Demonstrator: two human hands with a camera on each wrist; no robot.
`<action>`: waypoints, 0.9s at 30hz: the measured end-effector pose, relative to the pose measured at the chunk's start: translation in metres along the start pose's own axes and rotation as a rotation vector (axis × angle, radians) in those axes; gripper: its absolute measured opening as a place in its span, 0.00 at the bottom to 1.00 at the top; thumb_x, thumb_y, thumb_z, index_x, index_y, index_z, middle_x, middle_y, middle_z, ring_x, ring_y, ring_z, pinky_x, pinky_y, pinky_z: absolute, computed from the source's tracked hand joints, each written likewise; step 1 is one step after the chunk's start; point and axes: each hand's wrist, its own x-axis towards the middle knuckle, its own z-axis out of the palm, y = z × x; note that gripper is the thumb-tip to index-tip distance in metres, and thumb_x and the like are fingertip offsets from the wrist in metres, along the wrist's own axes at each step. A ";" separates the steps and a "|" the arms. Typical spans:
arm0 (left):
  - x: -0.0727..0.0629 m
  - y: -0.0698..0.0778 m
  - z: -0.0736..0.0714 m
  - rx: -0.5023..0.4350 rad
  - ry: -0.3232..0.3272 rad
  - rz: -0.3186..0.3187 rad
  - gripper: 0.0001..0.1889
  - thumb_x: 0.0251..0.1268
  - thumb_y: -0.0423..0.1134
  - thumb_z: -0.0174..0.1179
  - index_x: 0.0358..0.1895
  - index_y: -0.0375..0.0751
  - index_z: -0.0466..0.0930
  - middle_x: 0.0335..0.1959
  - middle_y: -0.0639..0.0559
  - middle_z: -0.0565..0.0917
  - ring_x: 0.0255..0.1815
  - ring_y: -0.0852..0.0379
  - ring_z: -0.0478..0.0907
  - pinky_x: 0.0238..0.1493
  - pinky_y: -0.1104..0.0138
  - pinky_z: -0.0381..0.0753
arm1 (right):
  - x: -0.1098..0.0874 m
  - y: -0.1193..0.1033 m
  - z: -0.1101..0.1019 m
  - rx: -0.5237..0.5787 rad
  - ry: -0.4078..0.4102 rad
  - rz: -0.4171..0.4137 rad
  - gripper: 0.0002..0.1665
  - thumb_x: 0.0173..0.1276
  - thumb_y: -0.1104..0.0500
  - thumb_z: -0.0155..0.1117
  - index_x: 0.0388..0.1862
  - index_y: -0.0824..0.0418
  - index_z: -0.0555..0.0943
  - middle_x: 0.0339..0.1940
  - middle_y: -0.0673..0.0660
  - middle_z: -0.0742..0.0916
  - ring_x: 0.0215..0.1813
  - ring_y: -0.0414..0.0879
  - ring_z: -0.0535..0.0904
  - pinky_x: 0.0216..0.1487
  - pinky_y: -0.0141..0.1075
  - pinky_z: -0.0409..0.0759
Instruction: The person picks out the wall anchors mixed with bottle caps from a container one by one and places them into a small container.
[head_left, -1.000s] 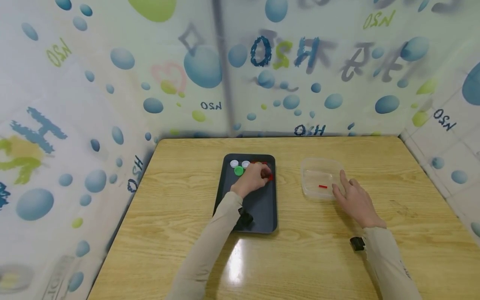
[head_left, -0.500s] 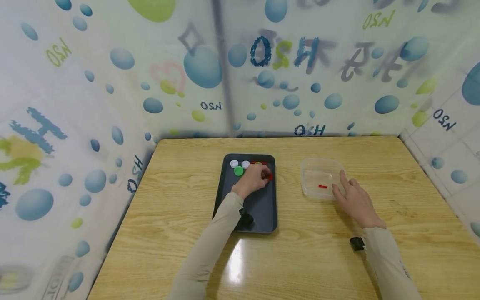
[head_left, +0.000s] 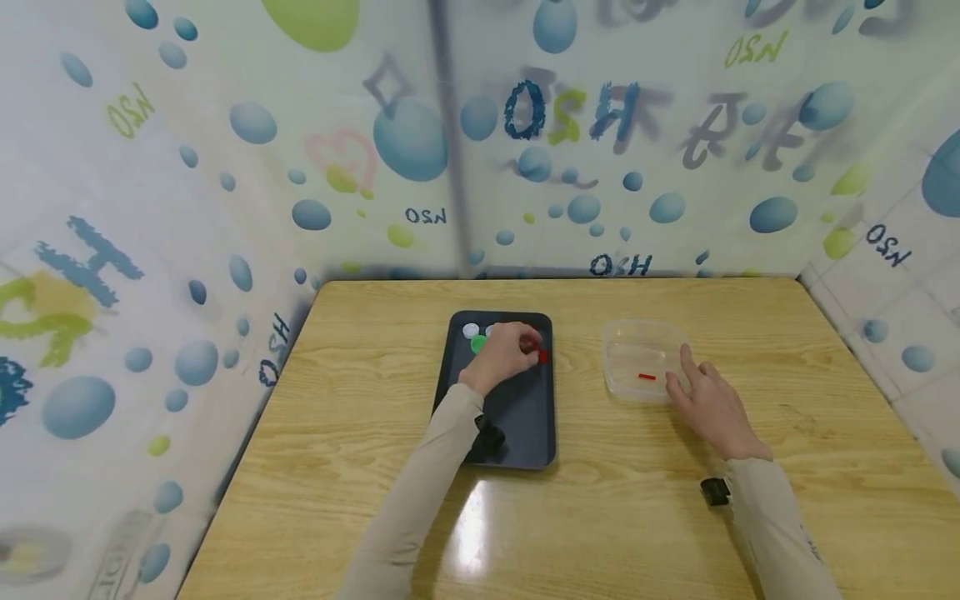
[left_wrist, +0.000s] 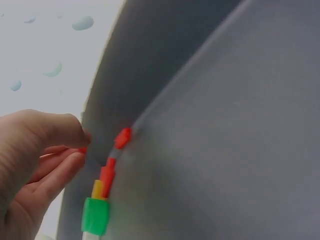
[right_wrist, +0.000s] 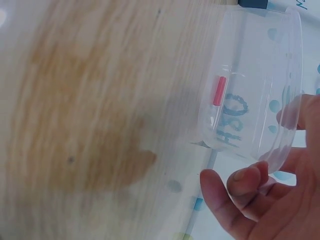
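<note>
My left hand (head_left: 501, 360) reaches over the upper part of the dark tray (head_left: 517, 425). In the left wrist view its thumb and fingertips pinch a small red piece (left_wrist: 83, 149), mostly covered by the fingers. Below that hand, along the tray edge, lie red pieces (left_wrist: 123, 138), a yellow piece (left_wrist: 97, 189) and a green cap (left_wrist: 95, 216). My right hand (head_left: 712, 408) holds the right-hand corner of a clear plastic container (head_left: 626, 392), thumb and fingers at its rim. Inside the container lies one short red stick (head_left: 647, 377).
White caps (head_left: 470, 331) sit in the tray's far left corner. Both tray and container rest on a wooden table (head_left: 360, 392), with a short gap between them. A patterned wall covering (head_left: 420, 242) rises directly behind the table's far edge.
The left hand stays over the tray with only slight finger movement. The right hand remains at the container. The head view has tilted a little.
</note>
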 end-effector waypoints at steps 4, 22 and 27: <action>0.000 0.004 -0.006 -0.013 0.016 0.017 0.14 0.66 0.33 0.65 0.54 0.38 0.85 0.46 0.46 0.88 0.44 0.55 0.85 0.46 0.67 0.85 | 0.000 0.000 0.000 -0.007 0.005 0.000 0.37 0.82 0.52 0.48 0.77 0.78 0.57 0.33 0.66 0.77 0.28 0.47 0.65 0.21 0.36 0.62; 0.005 0.019 -0.011 -0.013 0.041 0.056 0.15 0.67 0.34 0.65 0.56 0.37 0.85 0.51 0.46 0.87 0.49 0.53 0.84 0.51 0.65 0.85 | 0.000 0.003 0.003 -0.005 0.022 -0.011 0.37 0.81 0.53 0.48 0.75 0.79 0.59 0.33 0.67 0.77 0.28 0.47 0.63 0.21 0.35 0.61; 0.008 0.023 -0.012 -0.046 0.030 0.049 0.17 0.69 0.36 0.64 0.58 0.35 0.83 0.52 0.45 0.87 0.51 0.52 0.84 0.53 0.63 0.84 | 0.000 0.002 0.002 -0.008 0.033 -0.011 0.36 0.81 0.53 0.48 0.75 0.79 0.59 0.33 0.67 0.77 0.28 0.48 0.63 0.21 0.36 0.61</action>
